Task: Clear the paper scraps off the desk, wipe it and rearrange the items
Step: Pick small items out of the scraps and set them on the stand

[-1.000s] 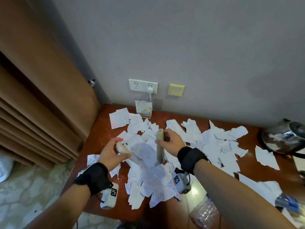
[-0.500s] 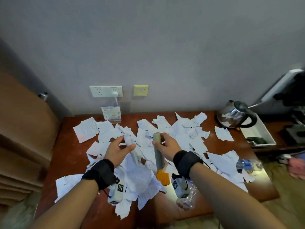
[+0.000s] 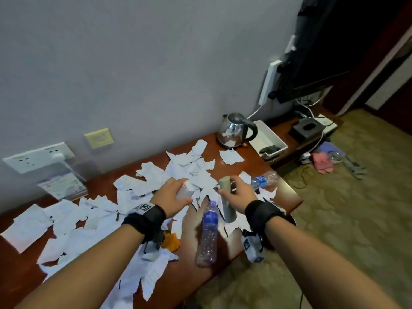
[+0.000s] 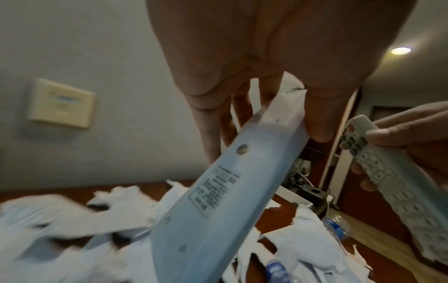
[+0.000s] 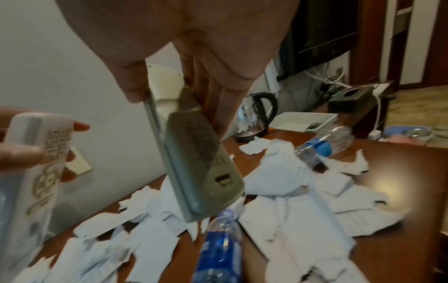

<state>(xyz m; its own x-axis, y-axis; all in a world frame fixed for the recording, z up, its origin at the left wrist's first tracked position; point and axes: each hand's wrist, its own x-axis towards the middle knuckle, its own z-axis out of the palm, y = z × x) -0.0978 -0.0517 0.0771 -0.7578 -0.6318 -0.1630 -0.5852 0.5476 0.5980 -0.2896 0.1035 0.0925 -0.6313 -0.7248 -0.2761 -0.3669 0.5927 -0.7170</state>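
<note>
Left hand (image 3: 169, 197) grips a white remote (image 3: 186, 191) and right hand (image 3: 242, 194) a grey remote (image 3: 227, 206), both above paper scraps (image 3: 189, 163) littering the desk (image 3: 102, 181); risk: setting either down carelessly could roll the lying bottle (image 3: 208, 233) off the edge.

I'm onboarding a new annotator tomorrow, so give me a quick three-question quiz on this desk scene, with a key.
1. True or false: the left hand holds a white remote and the right hand holds a grey remote.
2. Which lies on its side on the desk between the forearms? A) a mug B) a plastic bottle C) a stapler
3. Fill in: the kettle stands beside a white ____.
Key: 1 true; 2 B; 3 tray.
</note>
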